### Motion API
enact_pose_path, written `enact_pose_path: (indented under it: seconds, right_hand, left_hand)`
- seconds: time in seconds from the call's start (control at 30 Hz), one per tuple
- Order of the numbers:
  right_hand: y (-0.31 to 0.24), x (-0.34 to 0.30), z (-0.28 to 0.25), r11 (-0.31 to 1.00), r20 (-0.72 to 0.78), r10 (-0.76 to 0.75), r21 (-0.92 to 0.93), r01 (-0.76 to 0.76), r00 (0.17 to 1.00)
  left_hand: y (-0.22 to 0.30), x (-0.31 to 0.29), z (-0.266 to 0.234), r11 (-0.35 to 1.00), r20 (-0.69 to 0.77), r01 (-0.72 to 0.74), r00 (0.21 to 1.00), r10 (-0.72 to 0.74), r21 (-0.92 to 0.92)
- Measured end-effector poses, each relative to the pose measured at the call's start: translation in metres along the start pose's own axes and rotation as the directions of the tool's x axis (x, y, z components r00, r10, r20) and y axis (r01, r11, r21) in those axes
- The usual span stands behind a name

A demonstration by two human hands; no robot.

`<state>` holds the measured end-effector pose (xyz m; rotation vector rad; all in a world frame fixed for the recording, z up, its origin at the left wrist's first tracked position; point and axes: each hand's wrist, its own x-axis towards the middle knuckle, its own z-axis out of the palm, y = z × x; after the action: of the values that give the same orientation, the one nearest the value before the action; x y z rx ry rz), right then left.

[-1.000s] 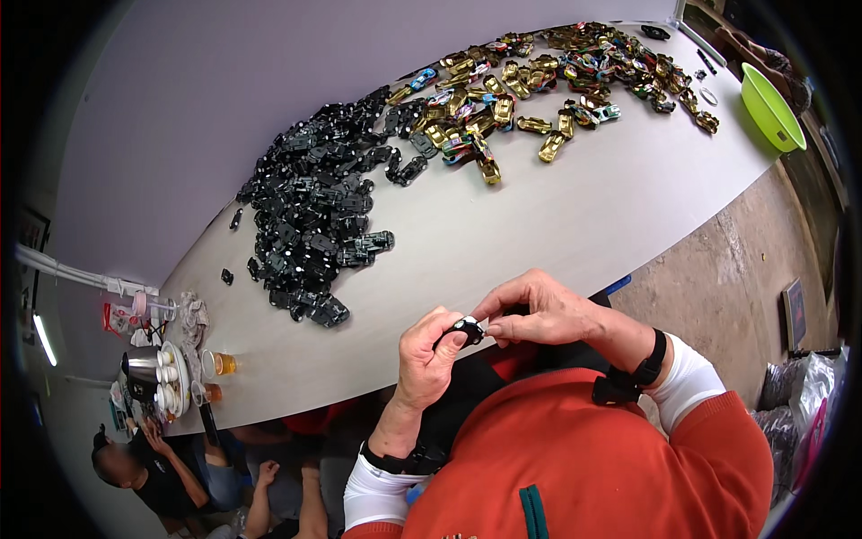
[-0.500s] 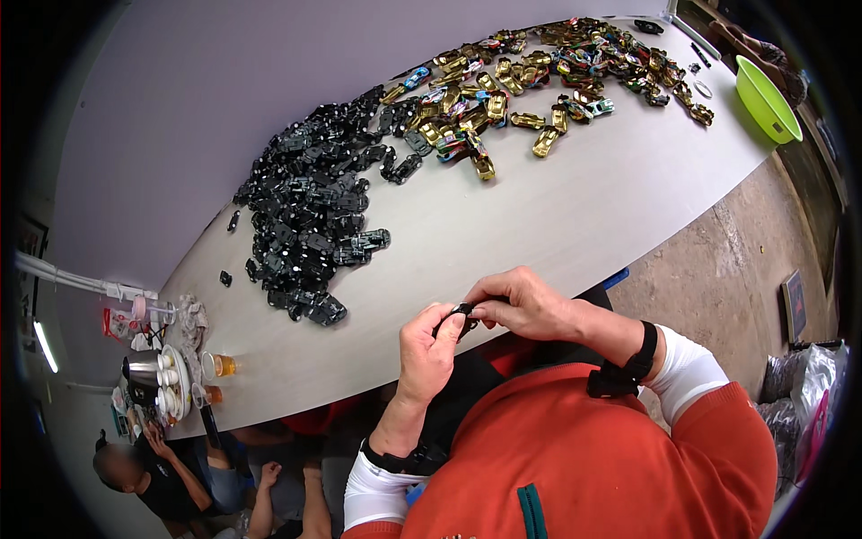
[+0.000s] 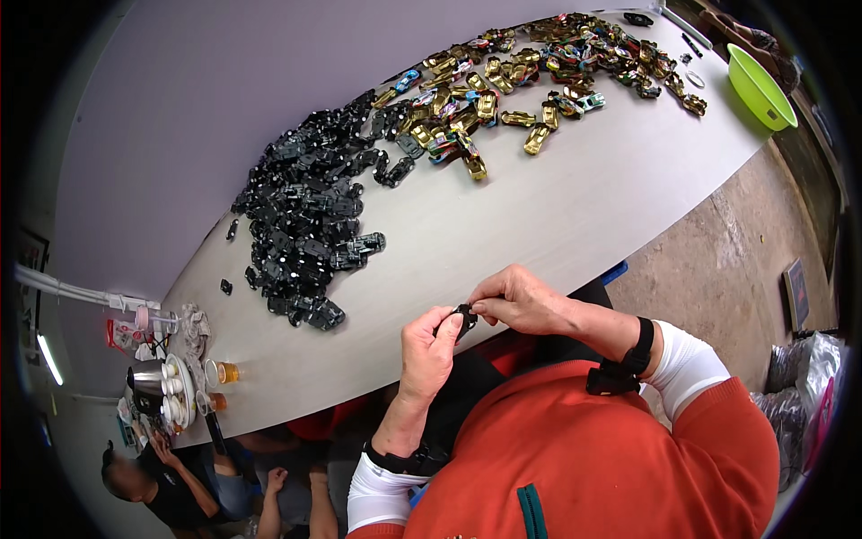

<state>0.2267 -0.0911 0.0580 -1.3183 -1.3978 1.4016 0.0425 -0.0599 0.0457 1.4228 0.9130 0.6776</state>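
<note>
My left hand [image 3: 426, 352] grips a small black toy car chassis [image 3: 466, 321] between thumb and fingers, just off the table's near edge. At the upper end of that chassis my right hand [image 3: 521, 300] is closed in a pinch. Whatever lies between its fingertips is too small to make out. Beyond my hands spreads a heap of black toy car chassis [image 3: 301, 225]. Right of that heap lies a pile of gold and multicoloured toy car bodies [image 3: 486, 110].
A green plastic basin [image 3: 759, 90] stands at the table's far right end. At the left end are a tray with white cups [image 3: 180, 395] and a glass of amber drink [image 3: 226, 372]. Other people sit along the near left side, one in a black shirt [image 3: 175, 485].
My right fingertips have shifted slightly up along the black chassis, uncovering more of it. My left hand keeps its grip. The whole view has tilted a little.
</note>
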Motion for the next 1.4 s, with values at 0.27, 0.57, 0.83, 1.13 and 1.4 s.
enact_pose_path:
  seconds: [0.27, 0.57, 0.83, 1.13, 1.4]
  right_hand:
    - [0.016, 0.001, -0.007, 0.91, 0.193, 0.051, 0.395, -0.125, 0.98]
    - [0.012, 0.004, 0.003, 0.992, -0.062, -0.086, -0.099, 0.079, 0.994]
    - [0.01, 0.016, 0.005, 0.999, -0.02, -0.012, -0.035, 0.011, 1.0]
    - [0.006, 0.049, 0.035, 0.844, -0.255, -0.044, 0.508, 0.172, 0.966]
    - [-0.01, 0.028, 0.036, 0.97, -0.081, -0.078, 0.225, 0.094, 0.994]
  left_hand:
    - [0.003, 0.004, -0.005, 0.996, 0.003, 0.011, 1.0, -0.011, 0.084]
    - [-0.006, 0.012, -0.007, 0.986, 0.04, -0.048, 0.998, 0.042, 0.159]
    - [0.002, 0.015, -0.02, 0.979, 0.084, -0.029, 0.996, 0.012, 0.202]
    - [-0.008, 0.043, -0.013, 0.709, -0.32, -0.204, 0.947, -0.032, -0.676]
    - [-0.018, 0.042, -0.017, 0.569, -0.28, -0.214, 0.96, -0.03, -0.794]
